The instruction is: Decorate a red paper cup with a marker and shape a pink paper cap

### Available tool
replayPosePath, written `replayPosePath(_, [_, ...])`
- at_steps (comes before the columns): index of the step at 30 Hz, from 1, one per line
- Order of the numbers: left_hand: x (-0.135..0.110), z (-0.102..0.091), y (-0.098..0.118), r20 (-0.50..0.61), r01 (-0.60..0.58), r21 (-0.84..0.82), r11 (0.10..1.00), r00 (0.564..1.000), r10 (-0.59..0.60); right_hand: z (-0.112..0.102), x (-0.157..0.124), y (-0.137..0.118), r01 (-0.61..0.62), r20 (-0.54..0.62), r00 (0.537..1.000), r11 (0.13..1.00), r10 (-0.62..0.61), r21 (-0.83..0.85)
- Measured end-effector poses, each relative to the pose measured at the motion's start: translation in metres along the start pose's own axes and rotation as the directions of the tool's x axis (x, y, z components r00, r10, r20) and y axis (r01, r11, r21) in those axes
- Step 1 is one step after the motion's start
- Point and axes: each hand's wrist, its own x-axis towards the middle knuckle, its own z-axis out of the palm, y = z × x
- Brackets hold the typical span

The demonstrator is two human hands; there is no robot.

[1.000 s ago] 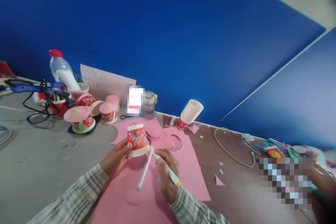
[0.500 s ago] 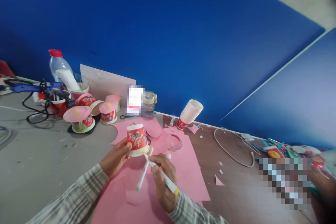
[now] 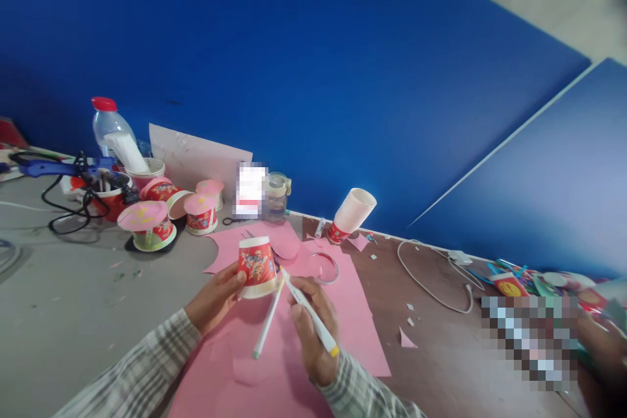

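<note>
My left hand (image 3: 221, 294) is closed around a red patterned paper cup (image 3: 257, 266), held upside down with its white rim toward me. In my right hand (image 3: 316, 326) is a white marker (image 3: 313, 320) with a yellow end; its tip points up beside the cup's right side, slightly apart from it. Under both hands lies pink paper (image 3: 353, 333). Another white marker (image 3: 267, 326) with a green end rests on the paper between my hands. Behind the cup are a pink paper disc (image 3: 287, 245) and scissors, partly hidden. A roll of tape (image 3: 334, 269) lies to the right.
Decorated cups with pink tops (image 3: 200, 212) stand at the left, near a glue gun (image 3: 63, 166) and a bottle (image 3: 110, 121). A stack of paper cups (image 3: 355, 209) leans at the back. A white cable (image 3: 431, 300) and paper scraps lie right. Another person's hand (image 3: 600, 339) shows at the right edge.
The marker in my right hand has moved from the cup's lower rim up and right, away from it. The cup stays in my left hand nearly unchanged.
</note>
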Motion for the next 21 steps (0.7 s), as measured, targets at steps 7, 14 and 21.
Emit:
replayPosePath(7, [-0.003,0.002,0.001,0.014,0.019,0.061,0.998,1.000,-0.020,-0.007,0.009,-0.003,0.041,0.011,0.999,0.999,-0.041,0.016])
replayPosePath(14, [-0.003,0.002,0.000,0.015,0.020,0.037,0.999,1.000,-0.020,-0.007,0.012,0.000,0.082,0.014,0.997,0.997,-0.082,0.009])
replayPosePath(21, [-0.003,0.003,0.000,0.011,0.007,0.012,1.000,1.000,-0.007,-0.004,0.011,0.002,0.093,0.029,0.995,0.996,-0.093,-0.003])
